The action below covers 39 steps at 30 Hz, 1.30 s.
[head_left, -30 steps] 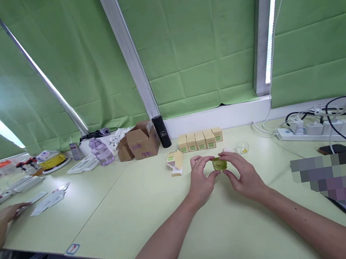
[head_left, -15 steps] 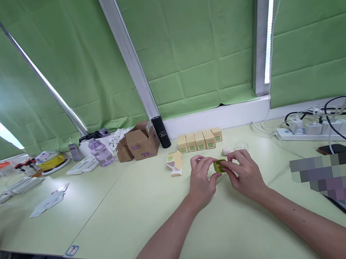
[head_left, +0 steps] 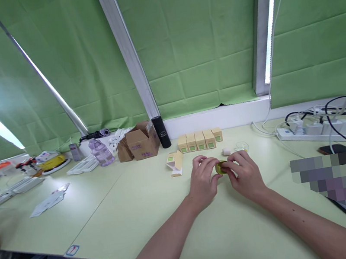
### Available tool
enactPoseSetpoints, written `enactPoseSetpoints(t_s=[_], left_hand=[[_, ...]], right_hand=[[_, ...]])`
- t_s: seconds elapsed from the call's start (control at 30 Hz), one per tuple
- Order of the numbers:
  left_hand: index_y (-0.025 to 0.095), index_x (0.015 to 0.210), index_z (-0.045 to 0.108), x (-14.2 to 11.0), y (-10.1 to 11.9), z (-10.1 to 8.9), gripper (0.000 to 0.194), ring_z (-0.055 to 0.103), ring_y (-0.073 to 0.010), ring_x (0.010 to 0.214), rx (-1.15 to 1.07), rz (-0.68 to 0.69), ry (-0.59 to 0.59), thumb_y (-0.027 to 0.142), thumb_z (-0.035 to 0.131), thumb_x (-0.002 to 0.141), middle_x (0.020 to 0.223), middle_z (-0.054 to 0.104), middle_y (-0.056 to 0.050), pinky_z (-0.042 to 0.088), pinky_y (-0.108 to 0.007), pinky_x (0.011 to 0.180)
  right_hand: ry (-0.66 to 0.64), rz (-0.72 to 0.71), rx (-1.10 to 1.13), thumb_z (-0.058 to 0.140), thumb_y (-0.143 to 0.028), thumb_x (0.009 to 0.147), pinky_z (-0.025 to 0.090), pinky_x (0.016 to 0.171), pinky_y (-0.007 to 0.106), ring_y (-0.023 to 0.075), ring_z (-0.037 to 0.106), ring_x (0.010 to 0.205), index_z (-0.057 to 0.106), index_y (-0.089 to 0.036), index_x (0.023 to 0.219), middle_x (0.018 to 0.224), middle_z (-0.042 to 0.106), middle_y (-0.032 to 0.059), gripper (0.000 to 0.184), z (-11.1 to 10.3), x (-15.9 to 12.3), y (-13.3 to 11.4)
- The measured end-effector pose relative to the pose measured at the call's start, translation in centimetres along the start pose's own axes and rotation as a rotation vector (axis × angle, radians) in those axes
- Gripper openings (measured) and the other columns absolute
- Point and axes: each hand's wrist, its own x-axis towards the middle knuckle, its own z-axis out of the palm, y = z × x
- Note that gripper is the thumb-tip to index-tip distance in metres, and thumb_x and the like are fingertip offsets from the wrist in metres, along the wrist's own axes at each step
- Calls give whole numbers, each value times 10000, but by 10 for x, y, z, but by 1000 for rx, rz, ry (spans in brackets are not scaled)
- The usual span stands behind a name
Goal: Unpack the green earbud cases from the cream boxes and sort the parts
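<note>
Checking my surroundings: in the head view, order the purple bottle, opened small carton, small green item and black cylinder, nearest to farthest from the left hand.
From the left hand:
1. Small green item, at its fingertips
2. Opened small carton, ahead and to the left
3. Black cylinder, farther back, by the wall
4. Purple bottle, well off to the left

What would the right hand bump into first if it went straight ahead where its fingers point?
Most likely the small green piece, right at the fingertips of the right hand; then the left hand beyond. Exact depth is unclear.
</note>
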Motion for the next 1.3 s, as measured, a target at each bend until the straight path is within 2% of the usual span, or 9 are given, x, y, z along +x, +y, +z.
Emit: enactPoseSetpoints(t_s=[0.27, 0.6, 1.0, 1.3], left_hand=[[200, 1298, 575, 2, 2, -2, 331, 530, -287, 1106, 64, 47, -26, 189, 578, 967, 1173, 705, -101, 525, -493, 945], [199, 1279, 579, 4, 3, -1, 291, 594, -269, 1046, 124, 42, -53, 208, 545, 990, 1155, 714, -103, 519, -486, 930], [189, 1289, 571, 2, -1, 0, 309, 542, -280, 1035, 168, 14, -73, 218, 569, 982, 1167, 706, -97, 515, -463, 900], [195, 1297, 564, 0, -3, 2, 329, 543, -284, 1049, 173, -3, -67, 211, 586, 970, 1162, 704, -102, 521, -457, 883]], right_hand=[[-24, 2, 7, 583, -41, 906, 407, 669, 334, 210, 462, 817, 674, -196, 873, 813, 597, 50, 183, 1, 1, 1], [-44, 0, 4, 561, -42, 912, 392, 653, 345, 213, 457, 804, 646, -200, 851, 805, 599, 54, 190, 0, 3, 0], [-49, -24, -4, 554, -38, 921, 367, 657, 346, 213, 460, 803, 627, -205, 857, 801, 592, 52, 193, -1, 3, -1], [-64, -26, -10, 551, -53, 926, 388, 666, 352, 221, 472, 814, 630, -207, 861, 819, 608, 58, 185, 1, 2, 0]])
